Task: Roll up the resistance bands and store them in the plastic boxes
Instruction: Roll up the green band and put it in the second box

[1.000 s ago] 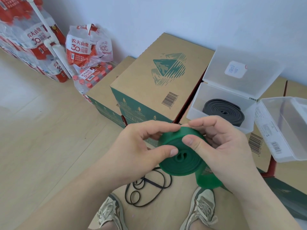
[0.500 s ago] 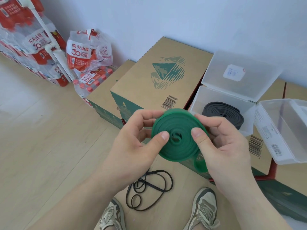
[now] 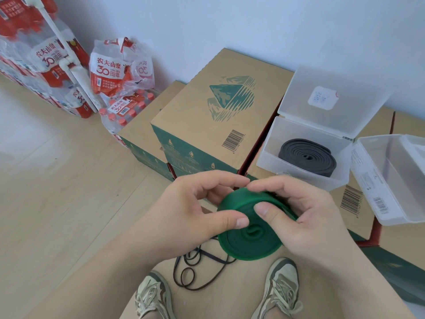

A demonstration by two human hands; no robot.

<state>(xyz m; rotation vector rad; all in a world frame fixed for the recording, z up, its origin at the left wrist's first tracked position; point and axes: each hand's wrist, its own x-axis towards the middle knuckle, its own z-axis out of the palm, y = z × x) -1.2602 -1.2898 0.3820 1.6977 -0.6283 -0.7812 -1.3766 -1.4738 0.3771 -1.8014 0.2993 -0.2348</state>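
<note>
Green resistance band (image 3: 249, 233) coiled into a fat disc, held in mid-air above the floor, just in front of the cardboard cartons. Left hand (image 3: 184, 215) closed on coil's left side, thumb pressed on the flat face, fingers curled over the top rim. Right hand (image 3: 305, 215) closed on the right side, thumb on the face near centre, fingers behind. S-shaped core visible in the middle; looks like rolling is nearly or fully done, tail end not visible.

To finish well, IMO: keep thumbs pinning the face so layers don't telescope, keep tension on outer wrap, tuck the tail flat, then carry w/ both hands so it doesn't spring open. Empty clear plastic box (image 3: 388, 178) at right end of carton tops seems the likely home; coil may need squashing to an oval to fit.

Open lidded plastic box (image 3: 271, 146) on the carton top already holds a rolled black resistance band (image 3: 308, 155). Thin black bands (image 3: 197, 270) lie loose on the wooden floor (image 3: 57, 192) by the shoes, not yet rolled.

Writing: water-bottle packs (image 3: 115, 72) at back-left read "农夫山泉" and "30周年". Tall carton (image 3: 207, 125) has green mountain logo + barcode; digits too small. Sticker on open box lid unreadable; labels on the empty box likewise.
</note>
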